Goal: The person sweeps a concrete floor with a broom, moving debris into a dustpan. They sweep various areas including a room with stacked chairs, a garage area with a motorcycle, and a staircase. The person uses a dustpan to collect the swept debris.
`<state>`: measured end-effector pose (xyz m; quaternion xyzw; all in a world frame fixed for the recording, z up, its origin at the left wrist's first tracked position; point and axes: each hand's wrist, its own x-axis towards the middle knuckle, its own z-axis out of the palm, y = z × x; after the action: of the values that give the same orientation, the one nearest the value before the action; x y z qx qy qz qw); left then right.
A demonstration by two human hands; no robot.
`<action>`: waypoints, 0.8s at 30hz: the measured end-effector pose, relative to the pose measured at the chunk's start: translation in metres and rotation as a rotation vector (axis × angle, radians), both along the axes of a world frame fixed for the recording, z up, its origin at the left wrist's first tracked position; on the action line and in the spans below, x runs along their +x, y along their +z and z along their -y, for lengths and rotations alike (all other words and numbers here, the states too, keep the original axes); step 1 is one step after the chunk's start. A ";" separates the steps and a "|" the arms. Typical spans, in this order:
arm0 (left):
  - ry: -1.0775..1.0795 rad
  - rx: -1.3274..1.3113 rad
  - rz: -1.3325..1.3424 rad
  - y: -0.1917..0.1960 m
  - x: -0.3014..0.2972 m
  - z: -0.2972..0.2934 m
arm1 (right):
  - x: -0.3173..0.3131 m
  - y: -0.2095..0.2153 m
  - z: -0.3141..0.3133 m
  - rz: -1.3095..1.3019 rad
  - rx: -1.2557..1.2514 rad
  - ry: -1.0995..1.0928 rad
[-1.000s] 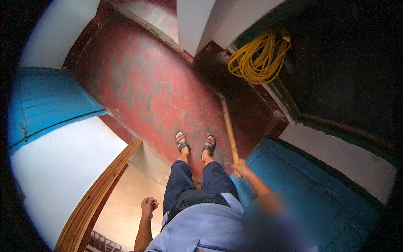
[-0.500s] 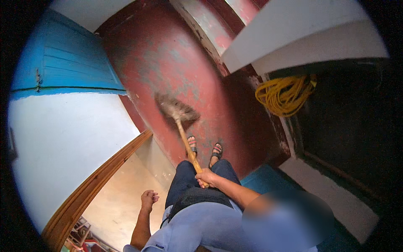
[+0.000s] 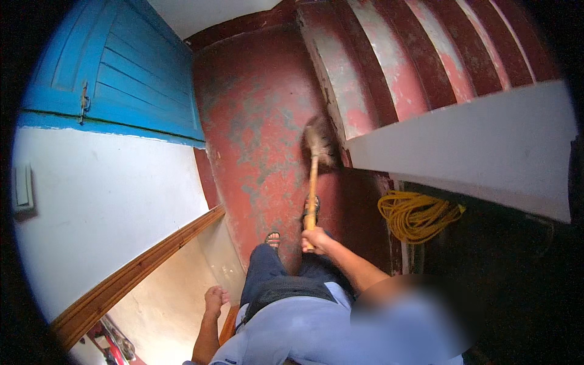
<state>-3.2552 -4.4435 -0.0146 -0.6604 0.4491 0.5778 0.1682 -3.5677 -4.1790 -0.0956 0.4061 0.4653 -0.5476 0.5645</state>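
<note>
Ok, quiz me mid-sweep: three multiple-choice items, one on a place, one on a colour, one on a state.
1. Where is the broom head?
A. at the foot of the stairs
B. against the blue door
C. on the coiled rope

2. What colour is the coiled rope?
A. blue
B. yellow
C. white

3. What is the left hand doing?
A. gripping the broom handle
B. hanging free, holding nothing
C. holding the rope

Answers: 1 A, the bristles sit by the lowest step. 2 B, the coil is plainly yellow. 3 B, only the right hand grips the handle.
</note>
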 end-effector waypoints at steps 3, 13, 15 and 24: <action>-0.022 0.044 0.000 -0.001 -0.018 -0.026 | -0.020 0.031 0.043 -0.017 -0.130 0.222; 0.091 0.093 -0.006 -0.012 -0.084 -0.034 | -0.187 0.044 0.052 -0.467 -0.124 0.459; -0.033 0.085 0.005 -0.011 -0.106 -0.015 | -0.246 -0.001 0.074 -0.431 -0.003 0.524; 0.202 0.133 -0.083 -0.015 -0.178 0.058 | -0.227 0.014 0.147 -0.297 -0.028 0.787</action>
<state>-3.4335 -4.5012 -0.0301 -0.6654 0.3473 0.6471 0.1340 -3.7942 -4.3257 -0.0812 0.1065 0.6536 -0.3492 0.6630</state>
